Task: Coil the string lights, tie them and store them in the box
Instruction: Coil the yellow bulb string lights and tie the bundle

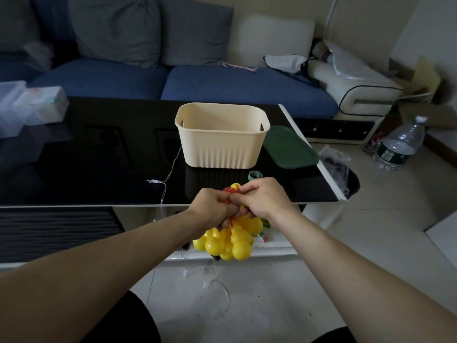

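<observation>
Head view
Landmark: cream ribbed plastic box, open-topped, standing on the glossy black table.
String lights: a bunch of yellow gourd-shaped plastic bulbs gathered together, held in the air in front of the box, just off the table's near edge (red trim shows at the top of the bunch).
Left hand: fingers curled round the neck of the bunch, gripping it from the left.
Right hand: thumb and forefinger pressed together, pinching a red bit at the top of the bunch; the other fingers curl under it.
Clear wire: runs from the left of the box across the table, over the near edge and down to loose loops on the tiled floor.
Green flat lid: lies just right of the box, touching or nearly so.
Teal tie strip: small loop on the table between the box and the hands.
Behind the box: blue sofa with grey cushions.
Far right of the box: clear water bottle on the floor.
</observation>
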`<action>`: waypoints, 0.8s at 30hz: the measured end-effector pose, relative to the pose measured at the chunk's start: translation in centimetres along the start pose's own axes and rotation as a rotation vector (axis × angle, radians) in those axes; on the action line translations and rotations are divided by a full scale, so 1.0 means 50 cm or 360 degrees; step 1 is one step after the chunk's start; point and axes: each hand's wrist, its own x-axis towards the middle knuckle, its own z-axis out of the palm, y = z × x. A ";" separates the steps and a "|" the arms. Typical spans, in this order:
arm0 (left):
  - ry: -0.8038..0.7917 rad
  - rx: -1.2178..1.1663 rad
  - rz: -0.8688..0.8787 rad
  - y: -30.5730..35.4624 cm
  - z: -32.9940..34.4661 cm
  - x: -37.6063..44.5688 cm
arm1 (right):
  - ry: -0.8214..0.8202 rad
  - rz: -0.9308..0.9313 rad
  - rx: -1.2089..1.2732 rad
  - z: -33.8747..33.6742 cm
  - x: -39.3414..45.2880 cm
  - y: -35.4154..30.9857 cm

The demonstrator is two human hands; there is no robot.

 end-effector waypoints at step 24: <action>-0.0128 0.0463 0.0179 -0.020 0.001 0.010 | -0.0101 0.0465 0.0497 0.001 -0.008 0.014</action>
